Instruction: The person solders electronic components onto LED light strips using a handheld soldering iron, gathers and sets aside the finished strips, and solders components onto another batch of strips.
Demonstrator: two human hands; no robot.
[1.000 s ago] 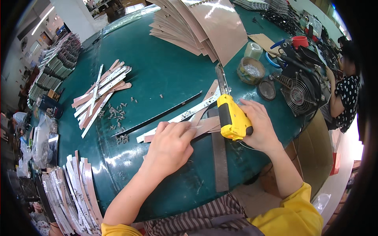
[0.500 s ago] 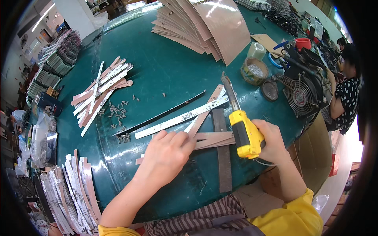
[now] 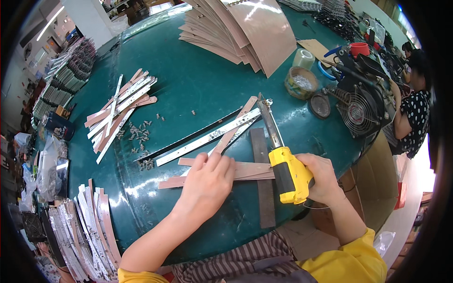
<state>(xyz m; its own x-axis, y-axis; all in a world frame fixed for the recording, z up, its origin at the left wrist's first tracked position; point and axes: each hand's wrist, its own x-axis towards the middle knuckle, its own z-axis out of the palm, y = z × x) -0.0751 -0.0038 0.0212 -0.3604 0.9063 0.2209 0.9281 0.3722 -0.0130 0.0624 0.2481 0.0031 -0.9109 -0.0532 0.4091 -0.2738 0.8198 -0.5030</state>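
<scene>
My right hand [image 3: 320,177] grips a yellow-and-black gun-shaped hand tool [image 3: 289,175] with a long metal nose and a thin cord. The nose points away from me, its tip beside the far end of a pinkish strip [image 3: 240,120]. Curled over the near end of that strip are the fingers of my left hand [image 3: 211,181]; the fingertips are partly hidden. A white strip [image 3: 212,137] dotted with small dark bits runs under the pinkish one. Several bare pinkish strips [image 3: 252,170] lie beside my left hand, across a dark flat bar [image 3: 262,188].
A heap of strips [image 3: 125,101] lies at left on the green table [image 3: 188,80], near scattered small grey pieces [image 3: 139,134]. Stacked pinkish sheets [image 3: 266,33] stand at the back. At right are a tub [image 3: 301,85], a fan [image 3: 358,111] and another person [image 3: 413,118].
The tool has come slightly nearer and to the left, its nose tip now close to the pinkish strip's end. My left hand has shifted slightly right and nearer; the strips have moved slightly.
</scene>
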